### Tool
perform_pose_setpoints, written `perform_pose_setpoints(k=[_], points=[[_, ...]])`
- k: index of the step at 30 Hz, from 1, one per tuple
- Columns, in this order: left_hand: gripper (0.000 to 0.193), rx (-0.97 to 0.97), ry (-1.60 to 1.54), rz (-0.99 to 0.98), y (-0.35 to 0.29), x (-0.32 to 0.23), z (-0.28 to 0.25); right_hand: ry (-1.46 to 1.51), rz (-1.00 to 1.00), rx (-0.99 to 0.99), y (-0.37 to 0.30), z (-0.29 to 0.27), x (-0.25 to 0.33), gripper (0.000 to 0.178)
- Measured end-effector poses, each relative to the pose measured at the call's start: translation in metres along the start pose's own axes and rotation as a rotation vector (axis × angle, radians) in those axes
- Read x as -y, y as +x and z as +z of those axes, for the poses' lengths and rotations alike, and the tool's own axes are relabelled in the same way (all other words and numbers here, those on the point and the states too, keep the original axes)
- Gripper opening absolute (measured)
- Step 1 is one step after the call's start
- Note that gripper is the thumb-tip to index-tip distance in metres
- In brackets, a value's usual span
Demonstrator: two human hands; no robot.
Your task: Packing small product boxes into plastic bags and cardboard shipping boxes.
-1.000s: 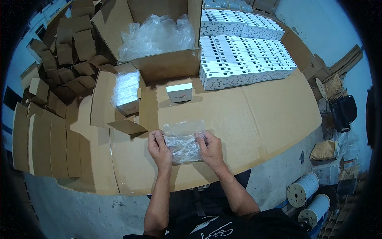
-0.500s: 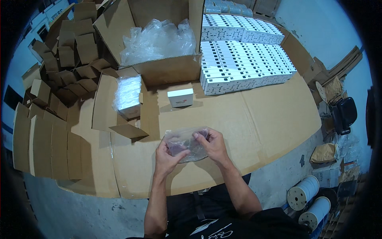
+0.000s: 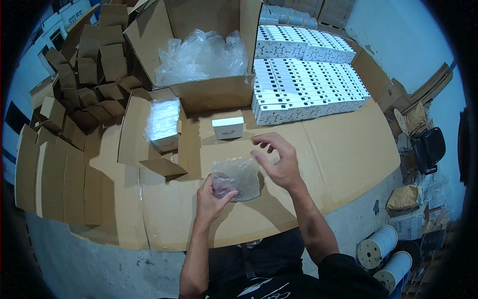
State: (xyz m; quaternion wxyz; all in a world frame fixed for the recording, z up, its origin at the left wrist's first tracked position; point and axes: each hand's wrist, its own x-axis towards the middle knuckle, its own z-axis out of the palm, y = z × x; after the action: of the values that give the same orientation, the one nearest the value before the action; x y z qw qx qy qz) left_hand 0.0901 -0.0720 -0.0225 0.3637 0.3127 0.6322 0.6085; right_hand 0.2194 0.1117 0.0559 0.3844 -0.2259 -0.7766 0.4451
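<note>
Head view: left hand (image 3: 211, 199) is pinching a crinkly clear plastic bag (image 3: 236, 177) over the cardboard surface (image 3: 328, 149), right hand (image 3: 279, 159) hovering spread, probably bagging; likely needs the small white box (image 3: 228, 127).

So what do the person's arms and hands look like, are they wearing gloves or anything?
No gloves: the left hand and the right hand are bare, with no rings or watch visible. Both forearms are uncovered too. A short black sleeve shows only near the right shoulder.

1. A cardboard-covered table (image 3: 338, 149) fills mid-frame.
2. On it, at centre: a small white box (image 3: 228, 127).
3. Upper centre: a large open carton (image 3: 219, 92).
4. Upper right: rows of white boxes (image 3: 303, 89).
</note>
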Motion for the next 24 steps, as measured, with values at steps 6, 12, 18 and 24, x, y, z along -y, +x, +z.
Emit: perform_pose_setpoints(k=[6, 12, 18, 24], points=[[0.043, -0.048, 0.095, 0.080, -0.001, 0.001, 0.003, -0.479, -0.362, 0.303, 0.003, 0.021, 0.006, 0.026], [0.045, -0.118, 0.179, 0.120, 0.004, 0.005, 0.004, -0.484, -0.476, 0.343, 0.005, 0.030, -0.007, 0.021], [0.049, -0.179, 0.307, 0.129, 0.003, 0.003, 0.001, -0.420, -0.355, 0.702, 0.028, 0.019, 0.029, 0.026], [0.052, -0.164, 0.275, 0.116, 0.003, -0.002, 0.003, -0.384, -0.192, 1.011, 0.044, 0.025, 0.031, 0.033]])
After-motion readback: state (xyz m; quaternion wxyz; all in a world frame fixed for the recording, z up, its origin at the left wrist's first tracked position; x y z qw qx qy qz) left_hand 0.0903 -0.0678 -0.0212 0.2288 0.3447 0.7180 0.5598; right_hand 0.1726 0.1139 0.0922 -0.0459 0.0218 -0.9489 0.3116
